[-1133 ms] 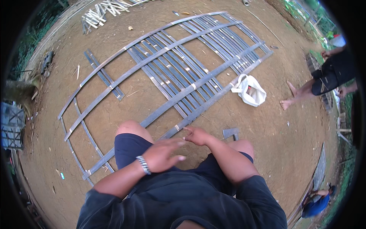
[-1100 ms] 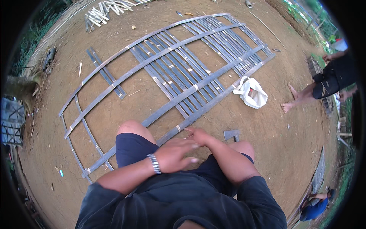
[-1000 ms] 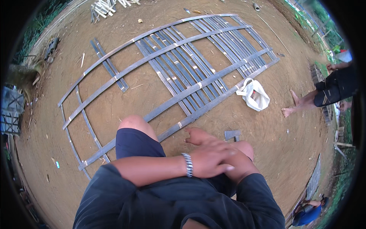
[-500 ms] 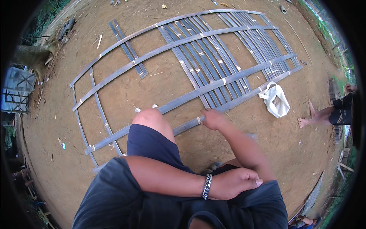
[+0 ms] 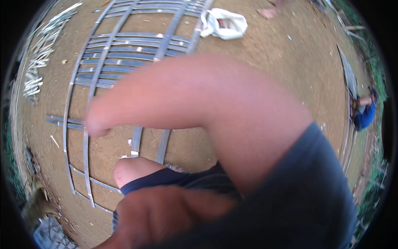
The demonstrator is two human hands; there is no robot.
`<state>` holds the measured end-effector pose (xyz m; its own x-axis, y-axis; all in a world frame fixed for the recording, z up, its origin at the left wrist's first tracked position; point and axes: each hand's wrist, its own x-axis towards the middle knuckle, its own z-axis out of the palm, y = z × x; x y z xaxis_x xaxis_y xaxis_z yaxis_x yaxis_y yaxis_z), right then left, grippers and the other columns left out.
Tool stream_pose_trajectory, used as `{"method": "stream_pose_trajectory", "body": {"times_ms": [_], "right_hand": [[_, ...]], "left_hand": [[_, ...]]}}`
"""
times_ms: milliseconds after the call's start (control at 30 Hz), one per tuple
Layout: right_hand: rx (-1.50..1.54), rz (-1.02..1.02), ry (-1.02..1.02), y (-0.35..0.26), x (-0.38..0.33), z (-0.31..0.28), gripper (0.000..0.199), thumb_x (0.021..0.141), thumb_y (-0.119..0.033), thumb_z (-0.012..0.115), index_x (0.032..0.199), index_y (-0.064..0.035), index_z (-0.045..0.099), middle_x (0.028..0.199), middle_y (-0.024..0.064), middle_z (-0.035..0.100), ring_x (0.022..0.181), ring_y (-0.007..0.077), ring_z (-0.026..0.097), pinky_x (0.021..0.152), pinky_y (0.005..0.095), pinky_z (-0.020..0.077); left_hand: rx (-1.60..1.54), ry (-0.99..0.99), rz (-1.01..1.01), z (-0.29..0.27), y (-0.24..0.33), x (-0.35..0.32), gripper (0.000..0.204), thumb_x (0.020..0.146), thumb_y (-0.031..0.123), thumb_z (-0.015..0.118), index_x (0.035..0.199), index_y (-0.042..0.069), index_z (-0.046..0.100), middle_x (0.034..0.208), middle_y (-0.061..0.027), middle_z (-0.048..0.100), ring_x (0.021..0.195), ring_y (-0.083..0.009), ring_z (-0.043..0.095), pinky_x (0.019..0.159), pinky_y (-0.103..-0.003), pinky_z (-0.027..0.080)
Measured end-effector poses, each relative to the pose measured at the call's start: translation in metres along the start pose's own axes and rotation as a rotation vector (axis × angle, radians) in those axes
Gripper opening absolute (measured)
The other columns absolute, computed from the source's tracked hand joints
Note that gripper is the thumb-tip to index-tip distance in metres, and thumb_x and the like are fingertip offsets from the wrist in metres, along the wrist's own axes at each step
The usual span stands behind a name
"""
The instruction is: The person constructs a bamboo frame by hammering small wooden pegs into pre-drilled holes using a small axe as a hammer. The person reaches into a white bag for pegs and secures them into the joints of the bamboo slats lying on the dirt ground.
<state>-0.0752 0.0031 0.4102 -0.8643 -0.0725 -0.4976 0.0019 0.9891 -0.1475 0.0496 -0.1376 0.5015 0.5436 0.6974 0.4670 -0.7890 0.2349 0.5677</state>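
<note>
Head view: one metal frame (image 5: 124, 54), one white bag (image 5: 224, 23) — both grips unreadable (blurred).

Lying crumpled on the brown dirt ground (image 5: 290, 62) at twelve o'clock: a white bag (image 5: 224, 24), with a bare foot (image 5: 268, 13) showing just beside it toward one o'clock. Spreading out at ten o'clock near the rim: a heap of pale sticks (image 5: 39, 54). Crouching at three o'clock beside green plants (image 5: 375, 74): a person in blue (image 5: 365, 112). Sitting at seven o'clock: a grey crate (image 5: 49, 234).
</note>
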Motion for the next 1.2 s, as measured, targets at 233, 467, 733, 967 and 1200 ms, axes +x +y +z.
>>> {"method": "stream_pose_trajectory", "body": {"times_ms": [233,467,733,967,1200], "right_hand": [[-0.062,0.002,0.148,-0.033,-0.045,-0.090,0.019,0.084,-0.020,0.071,0.100,-0.0124,0.078,0.103,0.0090,0.075,0.093,0.0275,0.071,0.071,0.0443,0.0556],[-0.102,-0.108,0.306,-0.055,-0.055,-0.108,0.023,0.082,-0.020,0.074,0.105,-0.0161,0.079,0.107,0.0055,0.075,0.098,0.0266,0.071,0.074,0.0441,0.0561],[-0.018,-0.179,0.303,-0.053,-0.054,-0.086,0.018,0.080,-0.010,0.070,0.096,-0.0080,0.078,0.100,0.0102,0.076,0.094,0.0290,0.072,0.073,0.0429,0.0578],[0.160,-0.208,0.226,-0.039,-0.016,-0.007,0.039,0.087,-0.020,0.068,0.124,-0.0091,0.066,0.132,0.0137,0.064,0.125,0.0310,0.058,0.104,0.0440,0.0465],[0.337,0.007,-0.092,-0.001,-0.038,0.156,0.062,0.089,-0.033,0.070,0.143,-0.0091,0.052,0.140,0.0201,0.056,0.130,0.0365,0.053,0.108,0.0450,0.0446]], "left_hand": [[-0.098,-0.127,0.010,0.018,-0.010,0.011,0.066,0.097,0.062,0.050,0.091,-0.003,0.055,0.091,-0.0059,0.053,0.086,-0.0202,0.048,0.078,-0.035,0.039],[-0.179,-0.221,0.028,0.032,-0.005,0.014,0.075,0.093,0.068,0.047,0.100,-0.006,0.057,0.101,-0.0105,0.057,0.096,-0.0261,0.052,0.085,-0.038,0.041],[-0.148,-0.173,0.104,0.047,-0.003,0.018,0.087,0.090,0.075,0.045,0.111,-0.008,0.059,0.112,-0.0156,0.061,0.106,-0.0328,0.056,0.094,-0.043,0.043],[0.091,0.121,0.118,0.013,-0.002,-0.011,0.100,0.087,0.081,0.042,0.120,-0.011,0.061,0.122,-0.0201,0.065,0.116,-0.0387,0.060,0.101,-0.047,0.045],[1.199,0.700,-0.630,-0.019,-0.007,-0.089,0.081,0.097,0.059,0.054,0.148,-0.003,0.042,0.144,-0.0263,0.051,0.133,-0.0397,0.051,0.111,-0.044,0.040]]}}
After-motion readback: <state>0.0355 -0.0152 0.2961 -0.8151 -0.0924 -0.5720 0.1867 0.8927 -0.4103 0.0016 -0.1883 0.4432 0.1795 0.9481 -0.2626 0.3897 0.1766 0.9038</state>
